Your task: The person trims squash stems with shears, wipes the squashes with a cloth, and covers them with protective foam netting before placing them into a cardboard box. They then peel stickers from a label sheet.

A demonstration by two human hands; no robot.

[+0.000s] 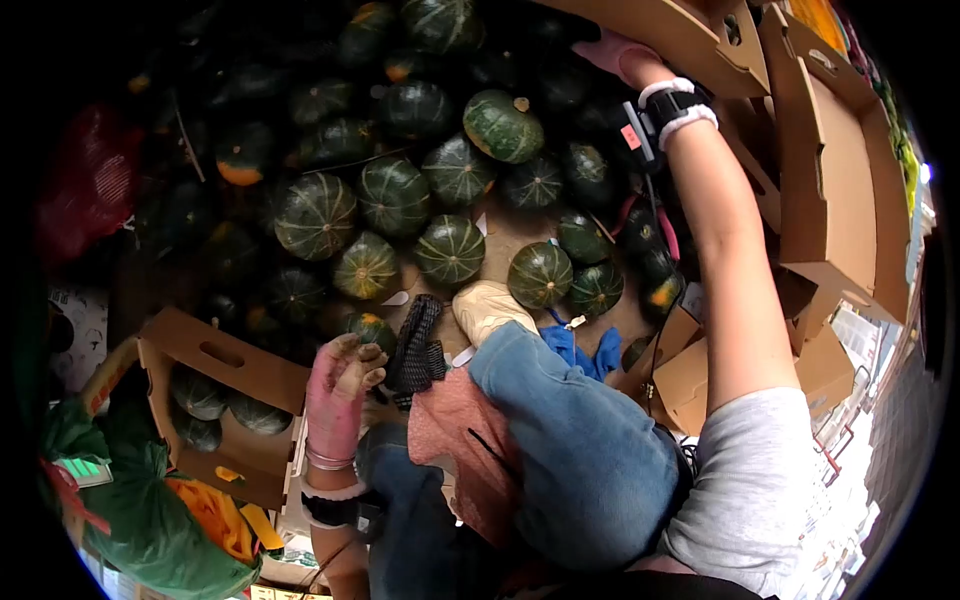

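My left hand [345,385], in a pink glove with soiled fingertips, is raised beside a small green squash [371,331]. Its fingers are loosely bent and slightly apart, with nothing visible between them. My right arm stretches far forward. The pink-gloved right hand [618,55] is at the lower edge of a cardboard box [690,45], which covers part of it; its grip is hidden. Many dark green striped squashes [316,216] lie on the floor ahead, some with orange patches. A paler round squash [503,126] rests among them.
An open cardboard box [225,350] with several squashes stands at left, by a green plastic bag [160,525]. More cardboard boxes [835,180] line the right side. A red mesh bag [90,180] lies far left. Dark patterned fabric [415,345] and blue cloth [580,350] lie near my shoe [490,308].
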